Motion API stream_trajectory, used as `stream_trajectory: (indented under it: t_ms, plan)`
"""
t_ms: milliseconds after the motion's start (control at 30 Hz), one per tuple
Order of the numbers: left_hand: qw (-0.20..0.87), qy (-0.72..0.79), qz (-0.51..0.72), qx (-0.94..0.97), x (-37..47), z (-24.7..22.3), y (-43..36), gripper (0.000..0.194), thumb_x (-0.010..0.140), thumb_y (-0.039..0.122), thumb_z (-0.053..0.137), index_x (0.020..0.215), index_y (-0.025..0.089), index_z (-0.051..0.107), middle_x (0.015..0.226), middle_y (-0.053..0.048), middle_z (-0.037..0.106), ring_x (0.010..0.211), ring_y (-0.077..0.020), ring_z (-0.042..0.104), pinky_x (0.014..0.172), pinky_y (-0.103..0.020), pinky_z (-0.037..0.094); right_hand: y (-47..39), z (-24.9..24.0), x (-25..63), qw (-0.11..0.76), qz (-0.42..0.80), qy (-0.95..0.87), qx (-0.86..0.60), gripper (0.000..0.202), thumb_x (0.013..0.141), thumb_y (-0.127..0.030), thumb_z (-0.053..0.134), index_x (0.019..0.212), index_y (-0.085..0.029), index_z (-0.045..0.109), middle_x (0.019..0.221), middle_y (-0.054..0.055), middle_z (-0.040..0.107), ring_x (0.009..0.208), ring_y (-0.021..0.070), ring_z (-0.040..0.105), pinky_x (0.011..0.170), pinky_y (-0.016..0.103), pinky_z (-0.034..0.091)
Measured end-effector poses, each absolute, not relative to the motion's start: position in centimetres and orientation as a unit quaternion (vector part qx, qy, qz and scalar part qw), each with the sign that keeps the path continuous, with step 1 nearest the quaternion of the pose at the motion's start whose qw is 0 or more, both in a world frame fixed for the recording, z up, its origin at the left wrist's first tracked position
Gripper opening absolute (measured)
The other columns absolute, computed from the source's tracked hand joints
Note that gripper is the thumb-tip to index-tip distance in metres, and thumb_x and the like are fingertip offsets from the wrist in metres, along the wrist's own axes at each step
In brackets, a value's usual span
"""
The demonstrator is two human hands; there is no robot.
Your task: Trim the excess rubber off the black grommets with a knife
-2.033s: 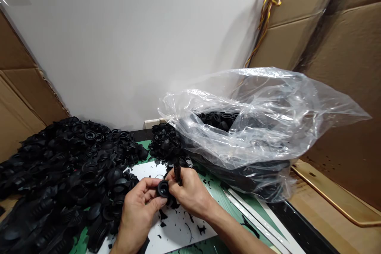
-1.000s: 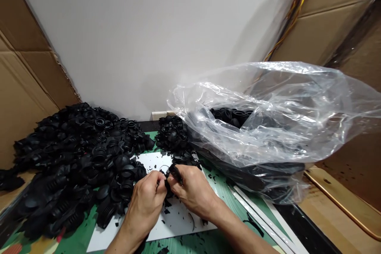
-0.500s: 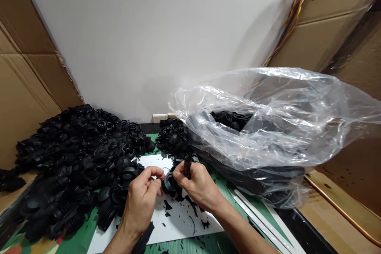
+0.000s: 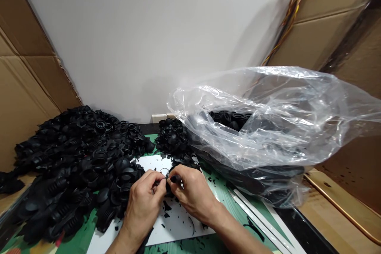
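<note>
A small black rubber-like piece [image 4: 168,193], largely hidden, is held between the two hands, just above a white sheet [image 4: 174,222]. Its rim appears to be pinched between thumb and forefinger of the left hand [image 4: 143,198], and its other side is gripped by the fingers of the right hand [image 4: 195,192], in whose curl a dark object [image 4: 177,179] is also kept; what it is cannot be told.

To the left of the fingers, the green surface [image 4: 222,196] is covered by a large heap of black pieces [image 4: 77,147], many edged with ragged flaps. Beyond the fingers, a smaller heap of black scraps [image 4: 172,137] is gathered, and loose bits are scattered around and below them. To the right and beyond, ringed black pieces [image 4: 230,118] are contained in an open clear bag [image 4: 268,143].

By appearance, the bagged pieces may be judged finished and the large heap left to be handled, so much seems undone; the piece at the fingers is judged to be partway through, though its trimmed extent cannot be made out.
</note>
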State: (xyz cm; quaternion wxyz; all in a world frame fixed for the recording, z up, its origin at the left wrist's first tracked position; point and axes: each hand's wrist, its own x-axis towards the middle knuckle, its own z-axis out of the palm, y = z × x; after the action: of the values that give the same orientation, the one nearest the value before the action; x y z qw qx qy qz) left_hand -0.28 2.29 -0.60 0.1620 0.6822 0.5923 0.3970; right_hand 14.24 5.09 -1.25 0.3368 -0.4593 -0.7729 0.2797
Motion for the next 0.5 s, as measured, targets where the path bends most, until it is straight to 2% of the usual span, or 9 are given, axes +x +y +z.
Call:
stream_trajectory:
  t_ms: [167,333,500]
  plan:
    - [0.140,0.605,0.394,0.678,-0.17,-1.06,2.02,0.021,0.077,0.020,0.041,0.064,0.021,0.057,0.060,0.001,0.056,0.053,-0.0145,0.052,0.054,-0.025,0.040,5.13,-1.62,13.99,0.350,0.294,-0.771,-0.443,0.013,0.072,-0.008,0.052,0.072,-0.017,0.061,0.069,0.002,0.063,0.060,0.0134,0.053,0.056,0.022,0.034]
    - [0.166,0.624,0.394,0.654,-0.21,-1.17,2.09,0.019,0.073,0.022,0.042,0.065,0.021,0.058,0.059,0.001,0.057,0.055,-0.0162,0.053,0.055,-0.026,0.040,5.37,-1.76,13.97,0.374,0.391,-0.723,-0.429,0.015,0.078,-0.018,0.048,0.064,-0.017,0.054,0.058,-0.002,0.051,0.053,0.0108,0.043,0.050,0.021,0.032]
    - [0.240,0.624,0.402,0.626,-0.43,-0.77,2.17,0.021,0.072,0.023,0.042,0.067,0.021,0.062,0.060,0.001,0.060,0.058,-0.0171,0.055,0.057,-0.026,0.042,5.95,-1.58,14.16,0.383,0.493,-0.647,-0.438,0.011,0.071,-0.017,0.050,0.061,-0.016,0.052,0.056,-0.003,0.047,0.053,0.0102,0.041,0.051,0.021,0.034]
